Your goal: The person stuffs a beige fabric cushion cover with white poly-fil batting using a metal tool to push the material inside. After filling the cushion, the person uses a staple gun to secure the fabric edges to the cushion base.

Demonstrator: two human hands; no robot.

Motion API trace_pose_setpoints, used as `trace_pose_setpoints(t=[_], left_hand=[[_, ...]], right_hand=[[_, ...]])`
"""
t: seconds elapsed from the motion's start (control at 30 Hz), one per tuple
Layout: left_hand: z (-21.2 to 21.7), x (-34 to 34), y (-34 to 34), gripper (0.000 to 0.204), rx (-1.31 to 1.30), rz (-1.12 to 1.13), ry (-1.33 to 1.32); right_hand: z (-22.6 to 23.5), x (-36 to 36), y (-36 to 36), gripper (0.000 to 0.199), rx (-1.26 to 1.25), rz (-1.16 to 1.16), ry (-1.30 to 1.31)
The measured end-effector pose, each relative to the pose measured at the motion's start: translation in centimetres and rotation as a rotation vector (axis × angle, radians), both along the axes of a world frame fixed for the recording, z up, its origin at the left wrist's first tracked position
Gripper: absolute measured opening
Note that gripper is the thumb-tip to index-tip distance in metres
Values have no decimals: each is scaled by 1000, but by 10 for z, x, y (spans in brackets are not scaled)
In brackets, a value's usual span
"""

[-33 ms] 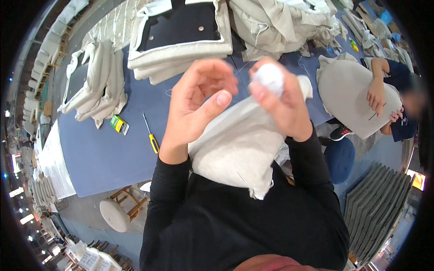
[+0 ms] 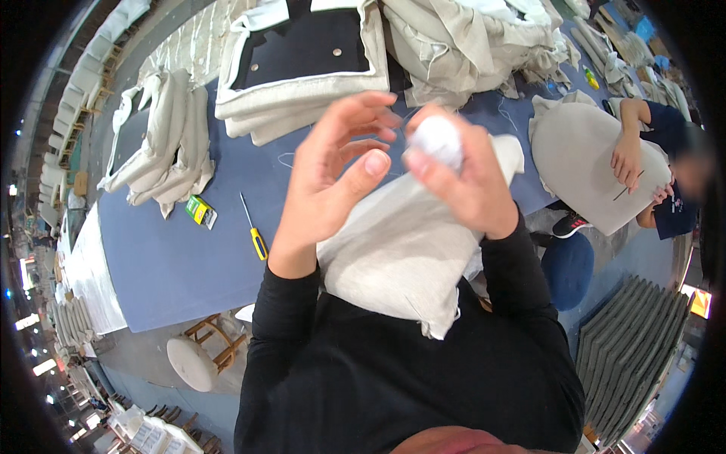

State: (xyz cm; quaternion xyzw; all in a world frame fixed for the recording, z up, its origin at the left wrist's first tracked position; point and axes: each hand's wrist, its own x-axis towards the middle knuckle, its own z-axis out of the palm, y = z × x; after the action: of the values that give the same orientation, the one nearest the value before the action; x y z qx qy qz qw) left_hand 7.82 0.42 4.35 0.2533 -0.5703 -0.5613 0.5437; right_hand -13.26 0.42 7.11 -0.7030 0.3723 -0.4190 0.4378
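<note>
1. Between the thumb and fingers of the right hand (image 2: 484,174) sits a white rounded bundle (image 2: 437,142), grasped with the thumb across its near side; it is blurred, and its roundish form shows no clear long axis.
2. Just to its left, the left hand (image 2: 329,178) is loosely curled, thumb apart from the fingers, and facing the bundle across a narrow gap. Nothing can be made out in that grasp; whether it pinches a fine thread, I cannot tell.
3. So the bundle lies to the right of the left fingertips, at about their height in the view, with the right hand the nearer, already around it.
4. Below both hands, between the forearms, a beige cushion (image 2: 401,261) slopes from upper right to lower left; its lowest corner rests against the person's black top (image 2: 401,378).
5. Farther left, on the blue table (image 2: 174,272), lie a yellow-handled screwdriver (image 2: 258,244) and a yellow-green packet (image 2: 200,211). The packet bears printing, too small to make out.
6. Outermost, at the right, a co-worker's hand (image 2: 627,160) rests on a rounded beige panel (image 2: 571,151); the dark shirt (image 2: 675,219) there has a small, unreadable pale mark.
</note>
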Motion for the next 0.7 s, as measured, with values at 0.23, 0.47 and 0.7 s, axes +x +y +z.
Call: trace_pose_setpoints(t=[0.23, 0.47, 0.7], left_hand=[[11, -18, -4, 48, -48, 310, 154], [19, -25, -1, 24, -38, 406, -385], [15, -32, -4, 22, -63, 306, -458]], right_hand=[[-14, 7, -3, 43, 164, -88, -154], [-28, -11, -24, 52, 296, -168, -411], [-20, -12, -17, 29, 185, -87, -354]])
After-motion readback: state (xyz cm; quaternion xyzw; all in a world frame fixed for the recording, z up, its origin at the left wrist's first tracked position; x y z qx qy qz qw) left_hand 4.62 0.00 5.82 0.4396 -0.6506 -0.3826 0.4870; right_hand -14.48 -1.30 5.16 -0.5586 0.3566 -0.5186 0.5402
